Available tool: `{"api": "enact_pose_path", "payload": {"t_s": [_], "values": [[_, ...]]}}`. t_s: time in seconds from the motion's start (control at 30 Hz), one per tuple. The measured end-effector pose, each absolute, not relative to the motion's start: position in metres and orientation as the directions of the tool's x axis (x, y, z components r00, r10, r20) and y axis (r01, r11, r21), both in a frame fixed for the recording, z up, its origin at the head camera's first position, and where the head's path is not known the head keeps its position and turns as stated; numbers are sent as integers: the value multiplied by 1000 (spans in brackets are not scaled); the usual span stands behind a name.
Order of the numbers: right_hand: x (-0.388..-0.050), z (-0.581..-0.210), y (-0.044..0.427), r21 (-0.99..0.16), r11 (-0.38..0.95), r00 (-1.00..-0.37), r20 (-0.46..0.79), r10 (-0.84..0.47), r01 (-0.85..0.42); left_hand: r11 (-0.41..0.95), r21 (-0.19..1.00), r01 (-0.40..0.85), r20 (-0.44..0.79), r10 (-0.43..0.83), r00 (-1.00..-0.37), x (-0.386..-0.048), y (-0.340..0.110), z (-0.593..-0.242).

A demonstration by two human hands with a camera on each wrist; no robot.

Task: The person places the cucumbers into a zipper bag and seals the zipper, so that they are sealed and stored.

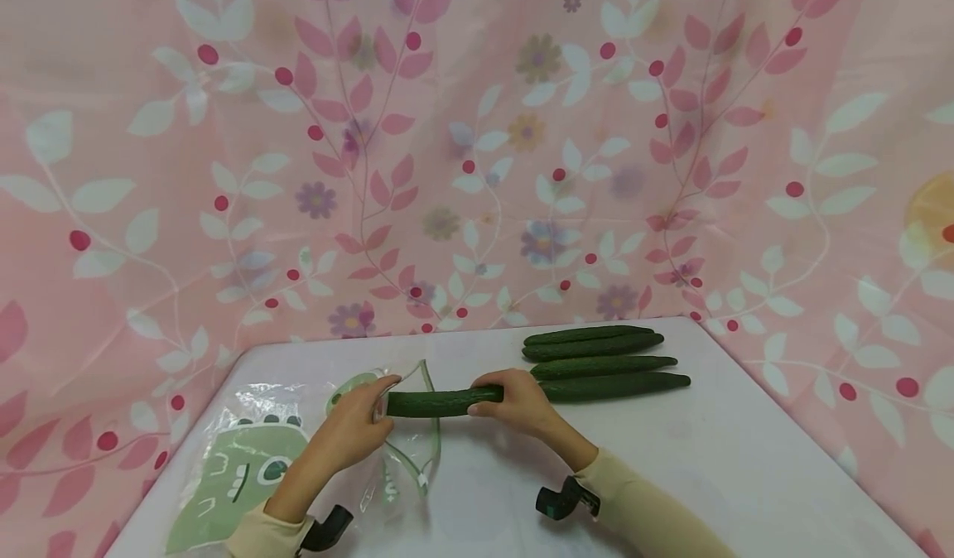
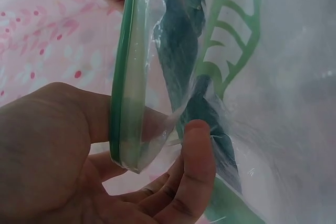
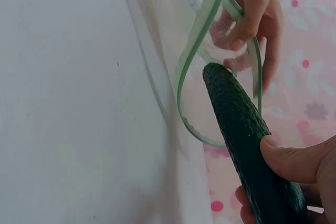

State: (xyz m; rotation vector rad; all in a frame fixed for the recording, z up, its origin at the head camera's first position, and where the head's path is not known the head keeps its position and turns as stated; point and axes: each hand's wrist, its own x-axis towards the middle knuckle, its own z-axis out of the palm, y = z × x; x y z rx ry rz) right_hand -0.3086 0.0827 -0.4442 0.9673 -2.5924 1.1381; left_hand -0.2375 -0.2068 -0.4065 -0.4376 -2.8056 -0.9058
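- One bumpy dark-green cucumber (image 1: pixel 440 403) above the white table (image 1: pixel 715 467), gripped near one end in the right hand (image 1: pixel 517 405), tip at the mouth of a clear slider-zip bag (image 1: pixel 436 438).
- Pinched in the left hand (image 1: pixel 354 425): that bag's green-edged rim.
- Low on it, white marks too small to read.
- Left of it, lying flat, a second bag (image 1: pixel 212 483) printed with a green, toothy cartoon face.
- Farther back at right, four more cucumbers (image 1: pixel 607 367).

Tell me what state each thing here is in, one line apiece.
Clear plastic bag with green zip edging: mouth open, held by left hand
Long dark-green cucumber: gripped by right hand, tip at bag's mouth
Four other long dark-green cucumbers: lying on white table
Clear plastic printed with green cartoon face: spread on table
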Motion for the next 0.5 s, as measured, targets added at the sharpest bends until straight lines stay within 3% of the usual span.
{"api": "enact_pose_path", "payload": {"t_s": [0.17,0.5], "values": [[-308,-444,71,-602,504,-778,381,-500,-619,773,530,350,258,246,-934,-235,-205,-404],[-303,-446,49,-637,548,-835,333,-438,-542,765,517,384,267,283,-921,-234,-201,-405]]}}
